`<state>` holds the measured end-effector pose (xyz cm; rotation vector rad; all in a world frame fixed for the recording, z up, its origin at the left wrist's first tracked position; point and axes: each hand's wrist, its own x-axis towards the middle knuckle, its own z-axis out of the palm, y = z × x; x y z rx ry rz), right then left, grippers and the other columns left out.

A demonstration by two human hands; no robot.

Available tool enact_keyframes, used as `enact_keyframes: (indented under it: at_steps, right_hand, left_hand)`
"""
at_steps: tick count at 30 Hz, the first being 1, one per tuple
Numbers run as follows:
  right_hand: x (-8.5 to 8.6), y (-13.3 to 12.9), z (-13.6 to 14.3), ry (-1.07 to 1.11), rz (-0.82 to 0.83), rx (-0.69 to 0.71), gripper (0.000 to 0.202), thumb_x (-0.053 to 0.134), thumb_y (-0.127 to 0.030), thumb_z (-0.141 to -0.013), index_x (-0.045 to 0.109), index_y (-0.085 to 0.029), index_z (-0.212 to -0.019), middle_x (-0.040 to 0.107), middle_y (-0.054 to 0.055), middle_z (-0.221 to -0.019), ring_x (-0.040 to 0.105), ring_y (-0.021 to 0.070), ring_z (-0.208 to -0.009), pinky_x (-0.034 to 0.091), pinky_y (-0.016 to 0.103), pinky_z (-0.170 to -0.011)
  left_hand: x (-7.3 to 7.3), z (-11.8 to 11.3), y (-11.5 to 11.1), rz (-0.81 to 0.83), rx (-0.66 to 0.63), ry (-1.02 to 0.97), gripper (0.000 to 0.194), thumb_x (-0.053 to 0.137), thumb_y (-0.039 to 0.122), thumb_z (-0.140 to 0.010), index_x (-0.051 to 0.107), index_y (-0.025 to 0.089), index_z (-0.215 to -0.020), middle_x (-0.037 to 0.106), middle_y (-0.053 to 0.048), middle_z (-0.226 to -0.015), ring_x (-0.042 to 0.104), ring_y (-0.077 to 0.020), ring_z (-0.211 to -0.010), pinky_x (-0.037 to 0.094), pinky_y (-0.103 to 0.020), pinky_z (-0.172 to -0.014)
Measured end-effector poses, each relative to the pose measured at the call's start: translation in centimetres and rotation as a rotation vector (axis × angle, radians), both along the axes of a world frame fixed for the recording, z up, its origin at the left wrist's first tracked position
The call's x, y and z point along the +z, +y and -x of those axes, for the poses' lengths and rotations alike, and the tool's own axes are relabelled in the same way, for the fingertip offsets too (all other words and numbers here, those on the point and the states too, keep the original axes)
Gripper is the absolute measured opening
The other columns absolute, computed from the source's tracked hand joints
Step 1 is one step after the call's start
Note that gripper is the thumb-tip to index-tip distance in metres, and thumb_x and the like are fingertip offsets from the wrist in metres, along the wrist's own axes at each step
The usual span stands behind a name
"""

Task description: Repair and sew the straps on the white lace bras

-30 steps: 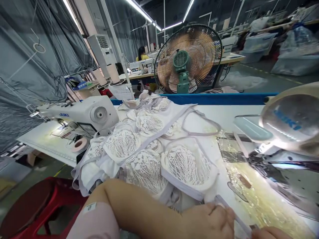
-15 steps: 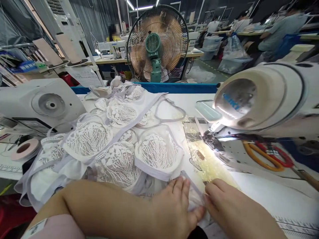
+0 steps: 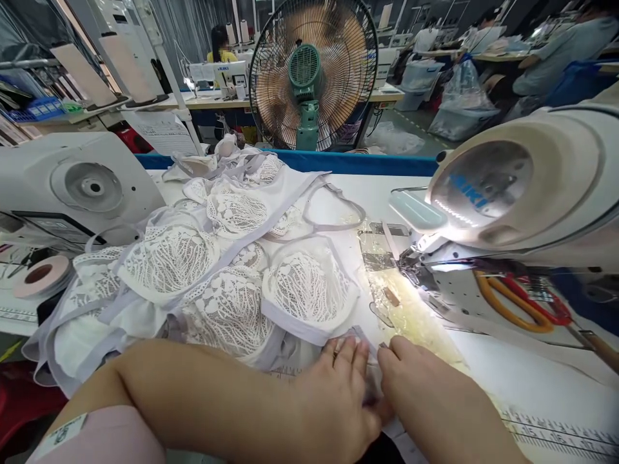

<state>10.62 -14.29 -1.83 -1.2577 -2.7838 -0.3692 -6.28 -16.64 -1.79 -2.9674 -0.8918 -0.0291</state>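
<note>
My left hand bears down on the pale lilac edge of a white bra, fingers close together, thumb reaching under my right hand. Right beside it, my right hand is closed in a pinch on the same fabric. A small greyish tip shows at its fingertips, too small to name. Most of the held piece is hidden beneath both hands. Just beyond lies a lace bra cup, part of a pile of white lace bras reaching back and left.
To the right stands a sewing machine with its lamp lit, near orange-handled scissors. Yellowish tape covers the bed beside the needle. On the left are another machine head and a pink tape roll. A large fan stands behind.
My right hand has moved left, closer against my left hand, and its fingers are drawn in over the fabric. My left hand stays nearly in place. The view has shifted slightly.
</note>
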Motion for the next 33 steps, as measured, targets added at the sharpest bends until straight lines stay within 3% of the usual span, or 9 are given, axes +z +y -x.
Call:
enact_keyframes:
  at_steps: [7, 10, 13, 20, 24, 28, 30, 33]
  right_hand:
    - [-0.2, 0.0, -0.4, -0.006, 0.038, -0.028, 0.027, 0.046, 0.004, -0.061, 0.041, -0.021, -0.052, 0.044, 0.001, -0.057, 0.048, 0.0159, -0.054, 0.029, 0.027, -0.045]
    - [0.0, 0.8, -1.3, 0.045, 0.036, -0.203, 0.021, 0.047, -0.009, -0.07, 0.04, -0.022, -0.054, 0.042, -0.002, -0.057, 0.041, 0.0111, -0.045, 0.018, 0.025, -0.04]
    - [0.4, 2.1, -2.8, 0.085, 0.0, -0.388, 0.023, 0.045, -0.022, -0.073, 0.034, -0.021, -0.053, 0.038, -0.003, -0.055, 0.036, 0.009, -0.042, 0.015, 0.022, -0.039]
    - [0.5, 3.4, -5.4, 0.102, 0.026, -0.574, 0.024, 0.04, -0.031, -0.075, 0.035, -0.022, -0.054, 0.042, -0.001, -0.058, 0.038, 0.0102, -0.042, 0.018, 0.022, -0.035]
    - [0.5, 2.8, -4.7, 0.149, 0.151, -0.386, 0.027, 0.039, -0.033, -0.078, 0.039, -0.022, -0.053, 0.044, -0.001, -0.054, 0.043, 0.0115, -0.043, 0.026, 0.024, -0.038]
    - [0.6, 2.3, -3.3, 0.288, 0.059, -0.191, 0.031, 0.039, -0.043, -0.084, 0.054, -0.021, -0.07, 0.057, 0.004, -0.071, 0.056, 0.0145, -0.057, 0.038, 0.025, -0.045]
    - [0.3, 2.3, -2.5, 0.259, 0.032, -0.148, 0.025, 0.043, -0.039, -0.083, 0.057, -0.02, -0.075, 0.06, 0.006, -0.081, 0.059, 0.0163, -0.064, 0.041, 0.026, -0.048]
    - [-0.5, 2.7, -1.6, 0.176, 0.08, -0.125, 0.019, 0.042, -0.024, -0.082, 0.057, -0.02, -0.071, 0.059, 0.005, -0.078, 0.058, 0.0158, -0.062, 0.041, 0.026, -0.049]
  left_hand:
    - [-0.5, -0.1, -0.3, -0.003, 0.033, -0.002, 0.044, 0.046, 0.032, -0.083, 0.049, 0.024, -0.125, 0.046, -0.02, -0.13, 0.042, -0.0358, -0.121, 0.029, -0.051, -0.094]
    - [-0.6, -0.2, -0.5, 0.032, 0.056, 0.007, 0.046, 0.047, 0.036, -0.082, 0.047, 0.027, -0.128, 0.044, -0.019, -0.133, 0.039, -0.0371, -0.123, 0.028, -0.051, -0.094]
    - [-0.4, -0.2, -0.5, 0.104, 0.075, 0.027, 0.05, 0.051, 0.039, -0.08, 0.046, 0.031, -0.129, 0.041, -0.017, -0.135, 0.037, -0.0382, -0.123, 0.027, -0.051, -0.095]
    - [-1.0, -0.3, -0.3, 0.164, 0.087, -0.028, 0.057, 0.057, 0.037, -0.074, 0.046, 0.031, -0.129, 0.042, -0.016, -0.135, 0.037, -0.0412, -0.121, 0.025, -0.054, -0.094]
    - [-1.4, -0.2, -0.2, 0.156, 0.072, -0.088, 0.052, 0.058, 0.036, -0.074, 0.051, 0.03, -0.126, 0.043, -0.017, -0.134, 0.039, -0.0413, -0.119, 0.027, -0.055, -0.092]
    - [-1.1, -0.1, 0.0, 0.174, 0.038, -0.057, 0.062, 0.065, 0.042, -0.07, 0.048, 0.028, -0.127, 0.041, -0.019, -0.135, 0.039, -0.043, -0.12, 0.028, -0.056, -0.091]
    - [-0.9, -0.1, 0.1, 0.189, 0.033, -0.049, 0.068, 0.069, 0.046, -0.066, 0.047, 0.028, -0.128, 0.038, -0.021, -0.136, 0.037, -0.0447, -0.121, 0.029, -0.056, -0.092]
    - [-0.3, 0.1, 0.3, 0.213, 0.022, -0.026, 0.073, 0.07, 0.049, -0.063, 0.047, 0.027, -0.129, 0.036, -0.022, -0.137, 0.035, -0.0459, -0.122, 0.029, -0.057, -0.093]
